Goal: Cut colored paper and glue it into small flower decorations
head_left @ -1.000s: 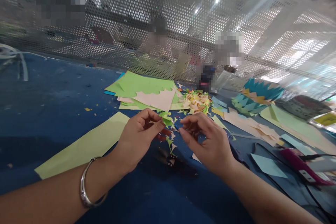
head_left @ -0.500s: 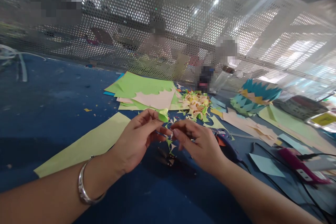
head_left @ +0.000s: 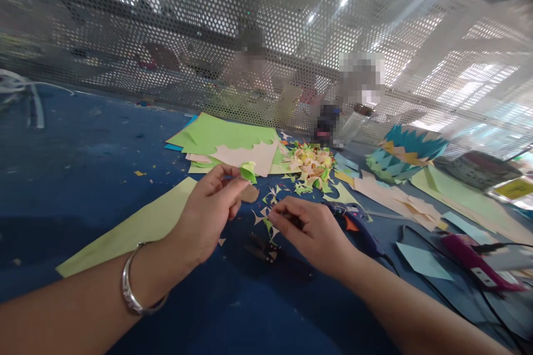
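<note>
Between the thumb and fingers of my left hand (head_left: pixel 214 205) is a small green paper flower (head_left: pixel 249 172), curled with a pale yellowish centre. My right hand (head_left: pixel 312 227) hovers lower and to the right, thumb and index finger pinched together; anything between them is too small to make out. Beneath it lie small paper scraps (head_left: pixel 266 223) and dark-handled pliers (head_left: pixel 270 256). A brown round piece (head_left: pixel 250 194) lies just beyond my left fingers. Right of my right hand rests a blue glue gun (head_left: pixel 360 233) with an orange trigger.
Behind my hands are green paper sheets (head_left: pixel 229 136) and a heap of small paper flowers (head_left: pixel 313 165). A zigzag-edged paper basket (head_left: pixel 403 152) stands at right, near a purple power strip (head_left: pixel 478 266) with cables. A perforated metal screen (head_left: pixel 166 39) closes off the back.
My left hand has moved up and left with the green paper flower, away from my right hand. The brown round piece now shows between them. My right hand has shifted slightly down.
</note>
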`<state>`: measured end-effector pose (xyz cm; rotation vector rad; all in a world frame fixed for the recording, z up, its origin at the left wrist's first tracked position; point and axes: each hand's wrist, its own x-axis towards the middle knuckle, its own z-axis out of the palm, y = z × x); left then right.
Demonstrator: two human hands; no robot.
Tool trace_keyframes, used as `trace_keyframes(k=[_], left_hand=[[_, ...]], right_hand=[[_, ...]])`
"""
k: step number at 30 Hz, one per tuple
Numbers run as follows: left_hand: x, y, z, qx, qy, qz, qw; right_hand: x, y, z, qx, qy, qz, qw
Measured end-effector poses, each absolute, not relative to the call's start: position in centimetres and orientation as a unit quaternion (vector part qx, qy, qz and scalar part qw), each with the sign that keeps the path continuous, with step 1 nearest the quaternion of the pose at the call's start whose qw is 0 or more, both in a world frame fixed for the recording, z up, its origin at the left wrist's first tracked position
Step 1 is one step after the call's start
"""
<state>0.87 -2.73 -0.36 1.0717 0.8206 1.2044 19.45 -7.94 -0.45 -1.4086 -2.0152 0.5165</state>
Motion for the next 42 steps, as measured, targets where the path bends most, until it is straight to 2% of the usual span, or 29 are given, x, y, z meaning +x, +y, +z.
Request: trace_keyframes(k=[10,16,24,31,37,42], left_hand=[[1.6,-3.8,-1.5,0.625,0.363,0.441,0.532],[1.1,-3.9,-1.2,0.646,0.371,0.443,0.499],[0.9,-4.3,-0.8,0.617,0.359,0.465,0.523],[0.4,-4.4,0.1,0.565,0.354,0.56,0.491],[-0.2,-3.4,0.7,0.531,0.354,0.615,0.464],[-0.8,-2.2,0.6,0.55,0.361,0.623,0.423]], right_hand=[[19.2,-8.0,-0.1,-0.518,-0.741,0.141,0.403],[19.2,-8.0,0.1,-0.535,-0.73,0.161,0.394],[23.6,-4.6,1.7,-0.617,-0.665,0.141,0.396],[32.6,3.1,2.5,-0.756,-0.574,-0.017,0.314],[36.0,5.4,1.5,-0.789,-0.572,-0.024,0.225],[34.9,3.8,2.1,-0.781,-0.59,-0.039,0.203]])
